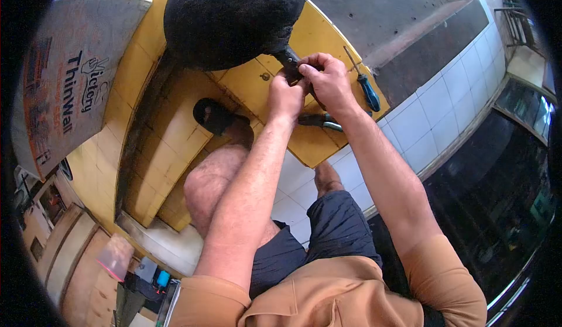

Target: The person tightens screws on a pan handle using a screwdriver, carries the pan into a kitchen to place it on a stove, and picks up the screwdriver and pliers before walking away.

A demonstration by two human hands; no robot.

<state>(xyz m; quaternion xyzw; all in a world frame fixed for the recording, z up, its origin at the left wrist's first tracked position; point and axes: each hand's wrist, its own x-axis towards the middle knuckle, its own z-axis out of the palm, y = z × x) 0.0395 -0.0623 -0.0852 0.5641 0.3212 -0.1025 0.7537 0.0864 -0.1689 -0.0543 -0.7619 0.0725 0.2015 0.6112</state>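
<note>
A blackened wok (234, 19) lies at the top of the view on yellow tiles, its short handle (285, 55) pointing toward me. My left hand (287, 97) is closed around the handle's end. From the other side, my right hand (329, 81) pinches at the same spot, thumb and fingers together. Any small part between those fingertips is hidden. Right of my hands lies a screwdriver (367, 90) with a blue and black grip. Pliers (319, 121) lie partly behind my right wrist. A small round metal piece (265, 76) sits left of my left hand.
Yellow tiled steps (170, 169) drop away at the left. A large printed carton (82, 75) stands at the upper left. Grey concrete (374, 16) borders the tiles at the upper right, and a dark car windshield (492, 192) is at the right.
</note>
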